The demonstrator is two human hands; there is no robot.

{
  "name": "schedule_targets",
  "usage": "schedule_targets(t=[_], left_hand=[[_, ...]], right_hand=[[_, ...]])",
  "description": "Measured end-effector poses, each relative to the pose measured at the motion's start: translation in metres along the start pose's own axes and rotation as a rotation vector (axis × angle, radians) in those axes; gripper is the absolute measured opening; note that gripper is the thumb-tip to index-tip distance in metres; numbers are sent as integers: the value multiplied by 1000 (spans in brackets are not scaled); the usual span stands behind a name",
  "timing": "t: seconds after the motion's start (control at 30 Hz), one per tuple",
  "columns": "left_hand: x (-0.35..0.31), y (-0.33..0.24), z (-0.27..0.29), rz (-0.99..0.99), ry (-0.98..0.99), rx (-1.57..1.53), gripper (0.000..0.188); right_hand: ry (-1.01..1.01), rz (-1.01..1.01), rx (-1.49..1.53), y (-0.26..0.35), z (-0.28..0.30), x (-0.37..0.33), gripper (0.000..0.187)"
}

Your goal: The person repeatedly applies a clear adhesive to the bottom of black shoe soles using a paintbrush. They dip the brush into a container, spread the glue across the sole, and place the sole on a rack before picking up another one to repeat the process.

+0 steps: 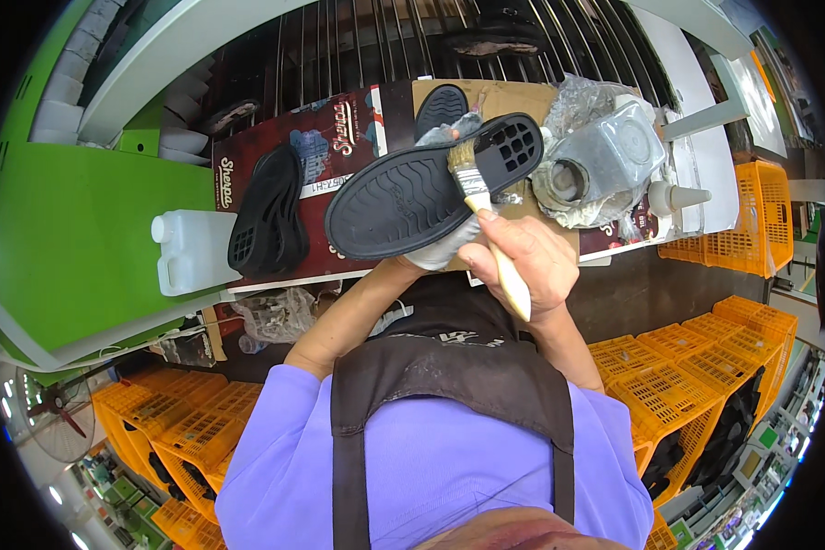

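My left hand (444, 249), in a whitish glove, grips a black shoe sole (399, 203) from beneath; the sole hides much of that hand. The sole's ridged inner side faces up, with a grid of square hollows at its heel end. My bare right hand (536, 261) is closed round the pale yellow handle of a paint brush (472, 183). Its bristles touch the sole near the heel grid. Just beyond lies another black sole (441, 103), partly covered. More black soles (270, 215) stand on edge to the left, on dark red printed cardboard (325, 119).
On the right, a clear plastic container (619, 147) with a round opening lies among crumpled plastic film, beside a white nozzle bottle (676, 197). A white jug (197, 252) is at left. Metal rollers (385, 41) run behind, one carrying a dark shoe (495, 37). Orange crates (665, 394) flank me.
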State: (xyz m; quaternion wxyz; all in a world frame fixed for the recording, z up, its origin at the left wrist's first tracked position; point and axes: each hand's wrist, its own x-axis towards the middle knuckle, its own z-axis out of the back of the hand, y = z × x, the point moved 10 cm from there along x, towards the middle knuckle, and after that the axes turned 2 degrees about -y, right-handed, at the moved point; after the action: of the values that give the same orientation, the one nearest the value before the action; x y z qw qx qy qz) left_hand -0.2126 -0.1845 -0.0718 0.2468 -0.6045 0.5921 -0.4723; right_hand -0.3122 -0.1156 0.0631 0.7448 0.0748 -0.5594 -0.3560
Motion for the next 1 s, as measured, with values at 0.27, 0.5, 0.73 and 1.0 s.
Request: schedule_targets(t=[0.27,0.5,0.73,1.0], left_hand=[[-1,-14,-2,-153,42,106,68],[-5,-13,-2,-180,56,184,68],[-9,-6,-5,-95,100,228,70],[-15,18,-12,49,198,335,71]], right_hand=[[-32,-13,55,4,-10,-1,32],[-44,-18,69,4,-11,-1,32],[-17,-14,74,6,-12,1,32],[-14,-10,125,8,-15,0,32]])
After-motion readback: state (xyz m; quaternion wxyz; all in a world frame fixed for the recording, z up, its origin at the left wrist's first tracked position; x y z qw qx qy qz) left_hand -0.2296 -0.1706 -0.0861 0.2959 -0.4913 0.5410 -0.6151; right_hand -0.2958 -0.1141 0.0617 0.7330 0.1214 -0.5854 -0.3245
